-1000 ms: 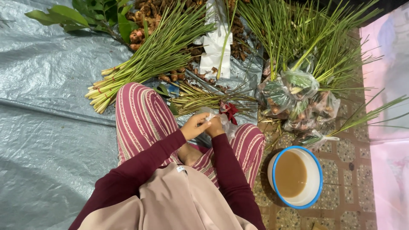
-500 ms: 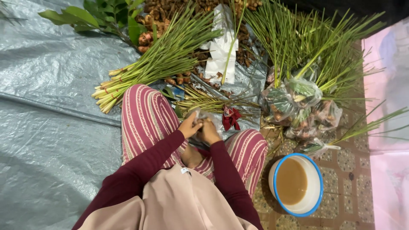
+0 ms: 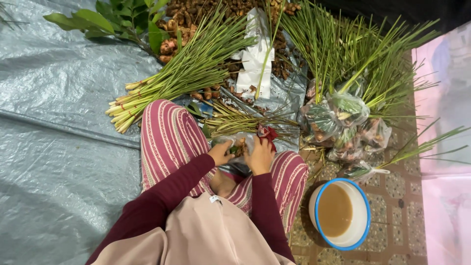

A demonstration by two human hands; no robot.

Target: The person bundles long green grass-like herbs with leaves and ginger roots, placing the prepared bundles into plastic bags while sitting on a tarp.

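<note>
While lemongrass stalks (image 3: 186, 73) lay ahead, left hand (image 3: 222, 153) and right hand (image 3: 260, 156) gripped a small clear bag (image 3: 240, 146) between them

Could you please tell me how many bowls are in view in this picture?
1. A single white bowl with a blue rim sits on the patterned tile floor at the person's right, holding a brown liquid. Others could be hidden under the piled greens.
</note>
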